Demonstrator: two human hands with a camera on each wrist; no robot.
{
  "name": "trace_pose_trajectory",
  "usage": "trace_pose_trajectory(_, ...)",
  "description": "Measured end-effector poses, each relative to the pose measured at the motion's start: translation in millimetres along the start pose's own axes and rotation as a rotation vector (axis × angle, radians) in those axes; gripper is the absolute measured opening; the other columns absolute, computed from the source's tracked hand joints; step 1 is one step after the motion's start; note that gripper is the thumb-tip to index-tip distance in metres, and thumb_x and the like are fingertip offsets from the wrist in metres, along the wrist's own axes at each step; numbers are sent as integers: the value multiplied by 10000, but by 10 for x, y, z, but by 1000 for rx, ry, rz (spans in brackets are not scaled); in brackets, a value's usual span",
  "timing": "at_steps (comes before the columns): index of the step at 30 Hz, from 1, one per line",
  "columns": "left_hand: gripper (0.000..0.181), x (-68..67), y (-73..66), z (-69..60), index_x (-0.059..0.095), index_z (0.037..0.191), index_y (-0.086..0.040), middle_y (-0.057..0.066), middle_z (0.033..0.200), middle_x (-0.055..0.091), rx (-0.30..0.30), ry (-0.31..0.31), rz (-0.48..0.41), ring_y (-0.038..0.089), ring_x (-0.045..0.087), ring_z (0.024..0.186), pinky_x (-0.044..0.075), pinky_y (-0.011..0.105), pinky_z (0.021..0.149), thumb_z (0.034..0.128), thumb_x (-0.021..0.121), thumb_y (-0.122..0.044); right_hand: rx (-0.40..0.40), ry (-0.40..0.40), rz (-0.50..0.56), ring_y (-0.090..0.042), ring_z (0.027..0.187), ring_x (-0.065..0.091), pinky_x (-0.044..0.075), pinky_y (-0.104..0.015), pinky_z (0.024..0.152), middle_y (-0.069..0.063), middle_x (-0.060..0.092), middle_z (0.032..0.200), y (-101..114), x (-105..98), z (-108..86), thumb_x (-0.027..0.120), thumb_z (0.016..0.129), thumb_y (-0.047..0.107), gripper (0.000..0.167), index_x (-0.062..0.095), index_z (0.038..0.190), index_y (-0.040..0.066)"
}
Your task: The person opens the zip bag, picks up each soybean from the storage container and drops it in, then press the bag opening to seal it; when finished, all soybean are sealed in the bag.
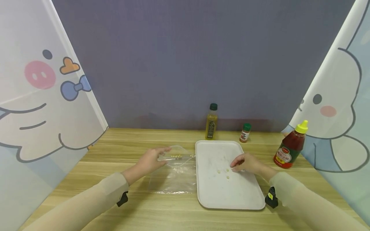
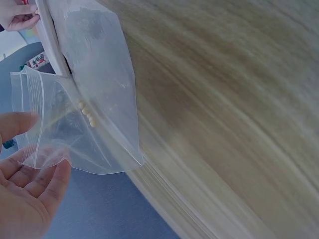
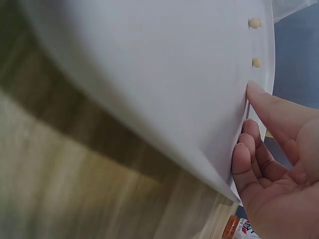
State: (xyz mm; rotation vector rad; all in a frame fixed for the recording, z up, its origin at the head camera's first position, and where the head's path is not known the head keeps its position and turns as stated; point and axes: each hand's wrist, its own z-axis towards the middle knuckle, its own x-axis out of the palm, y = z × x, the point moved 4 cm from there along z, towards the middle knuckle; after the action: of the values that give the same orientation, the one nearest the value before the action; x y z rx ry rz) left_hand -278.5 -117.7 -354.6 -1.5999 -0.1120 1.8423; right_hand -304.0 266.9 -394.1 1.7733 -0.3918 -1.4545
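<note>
Pale wood-grain table (image 1: 150,213) spreads before a plain grey backdrop (image 1: 185,64). At left, your left hand (image 1: 151,159) holds the clear bag (image 1: 173,181), thumb and fingers curved about its mouth. The bag sits just left of the white tray (image 1: 231,195), mouth on the far side, closed edge toward you, long axis seemingly sideways. It should be light, limp and slick: grip the zip strip (image 2: 42,99). Yellow beans (image 1: 176,156) sit inside. Three loose beans (image 1: 227,170) on the tray look round, likely to roll; pinch them. At right, your right hand (image 1: 248,163) is over the tray, fingertips close; whether they clasp a bean, I cannot tell.
</note>
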Motion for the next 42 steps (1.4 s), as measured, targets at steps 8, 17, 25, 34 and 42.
trace_pose_trajectory(8,541,6,2,3,586,1330,-127,75,1266,654,-7,1,3,271,642,1085,567,416,854,819,761,-109,14,-1,-4,-100,688,544,475,-223,583,-60,716,816,-18,8,11,776,803,114,153,740,894,-3)
trace_pose_trajectory(17,547,6,6,25,585,1333,-138,84,1251,661,-8,2,21,278,644,1079,568,423,840,817,764,-113,99,-57,74,-107,714,598,530,-251,623,-38,706,844,15,-11,34,717,854,98,174,711,973,-30)
trace_pose_trajectory(25,540,-6,-17,27,584,1329,-110,69,1278,648,15,-3,15,270,644,1084,565,418,856,819,762,-111,60,-156,202,-104,724,660,587,-335,730,-46,744,877,203,-88,133,709,881,139,305,676,1077,-92)
trace_pose_trajectory(34,552,-16,-20,37,574,1341,-117,102,1245,662,3,-2,10,276,653,1014,564,368,746,820,759,-105,43,-181,230,-215,806,692,557,-448,859,-80,752,931,450,-120,246,719,879,203,298,705,1080,-16)
trace_pose_trajectory(42,534,-26,-38,65,589,1324,-122,91,1230,672,18,-12,45,291,650,1061,568,389,802,819,764,-115,23,-186,319,-179,809,685,547,-416,897,22,741,892,726,9,374,736,865,204,330,691,1094,-29)
